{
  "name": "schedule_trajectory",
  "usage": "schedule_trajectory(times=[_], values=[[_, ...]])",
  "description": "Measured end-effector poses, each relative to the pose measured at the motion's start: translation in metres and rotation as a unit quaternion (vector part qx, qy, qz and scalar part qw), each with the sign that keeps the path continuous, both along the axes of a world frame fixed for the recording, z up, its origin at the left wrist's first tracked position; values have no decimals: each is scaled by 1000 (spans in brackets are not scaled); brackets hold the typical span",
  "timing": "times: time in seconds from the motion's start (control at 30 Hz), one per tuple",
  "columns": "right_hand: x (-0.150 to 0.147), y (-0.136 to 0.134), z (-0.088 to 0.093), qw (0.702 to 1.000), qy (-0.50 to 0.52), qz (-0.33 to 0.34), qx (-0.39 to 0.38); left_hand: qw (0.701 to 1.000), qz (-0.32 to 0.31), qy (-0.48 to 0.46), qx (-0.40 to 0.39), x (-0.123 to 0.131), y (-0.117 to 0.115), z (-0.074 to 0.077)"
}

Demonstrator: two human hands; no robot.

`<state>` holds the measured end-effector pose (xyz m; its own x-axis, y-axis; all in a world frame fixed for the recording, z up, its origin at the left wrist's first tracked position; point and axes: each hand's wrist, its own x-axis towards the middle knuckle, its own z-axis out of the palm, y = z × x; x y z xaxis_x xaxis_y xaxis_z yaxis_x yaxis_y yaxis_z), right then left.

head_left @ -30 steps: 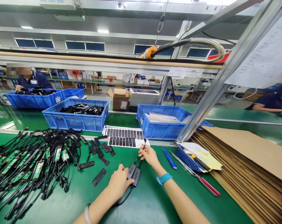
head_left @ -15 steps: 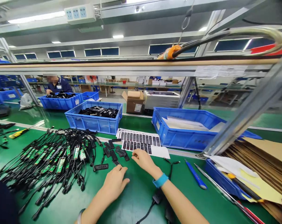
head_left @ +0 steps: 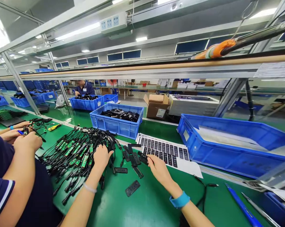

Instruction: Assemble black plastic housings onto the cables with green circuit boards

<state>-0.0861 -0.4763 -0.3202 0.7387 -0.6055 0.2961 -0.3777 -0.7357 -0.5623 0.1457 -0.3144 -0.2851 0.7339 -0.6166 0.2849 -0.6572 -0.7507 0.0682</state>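
My left hand [head_left: 100, 156] reaches into a tangled pile of black cables with green circuit boards [head_left: 79, 148] on the green table, its fingers curled over the cables at the pile's right edge. My right hand [head_left: 157, 166] lies beside several loose black plastic covers [head_left: 132, 159], and its fingertips pinch one black cover [head_left: 143, 156]. A white sheet of black labels [head_left: 165, 151] lies just behind that hand. One black cover [head_left: 132, 188] rests alone nearer to me.
A co-worker in dark blue [head_left: 19, 176] works close on my left, hands [head_left: 26, 139] at cables. Blue bins stand behind: one with black parts [head_left: 116, 119], one with white sheets [head_left: 229, 142]. A blue pen [head_left: 242, 208] lies at right. Another person [head_left: 84, 87] sits farther back.
The view has swung left. My left hand moved from the table's middle into the cable pile. My right hand shifted to the loose covers and pinched one; the two black units are out of sight.
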Motion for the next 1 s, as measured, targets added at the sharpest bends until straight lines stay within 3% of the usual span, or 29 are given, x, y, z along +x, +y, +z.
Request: schedule_trajectory(times=[0.1, 0.2, 0.27, 0.3, 0.33, 0.4, 0.43, 0.47, 0.53, 0.6, 0.67, 0.77, 1.0], values=[[-24, 13, 2, 996, -56, 2, 69, 999, -1, 16, -36, 8, -6, 6], [-53, 25, 9, 973, -160, 3, 168, 995, 14, 37, -92, 4, -2, 18], [-70, 32, 17, 954, -217, -1, 206, 981, -23, 91, -168, -8, 2, 26], [-77, 35, 22, 947, -237, -2, 216, 958, -64, 152, -235, -17, 3, 27], [-82, 37, 27, 942, -251, 2, 224, 914, -109, 233, -315, -27, 4, 28], [-90, 41, 36, 936, -263, 14, 235, 764, -172, 414, -464, -54, 3, 24], [-92, 42, 40, 933, -269, 16, 240, 684, -177, 490, -510, -70, 3, 21], [-94, 43, 44, 929, -278, 14, 246, 623, -166, 548, -533, -85, 2, 17], [-96, 46, 49, 918, -296, 7, 263, 530, -128, 637, -545, -115, 2, 8], [-97, 47, 53, 913, -300, 9, 277, 480, -98, 702, -518, -141, 2, 0], [-98, 48, 55, 920, -276, 17, 280, 468, -93, 745, -466, -161, 4, -7], [-99, 48, 57, 926, -245, 21, 287, 482, -119, 768, -405, -182, 6, -14], [-90, 51, 54, 906, -226, 29, 355, 498, -206, 773, -336, -199, 12, -14]])
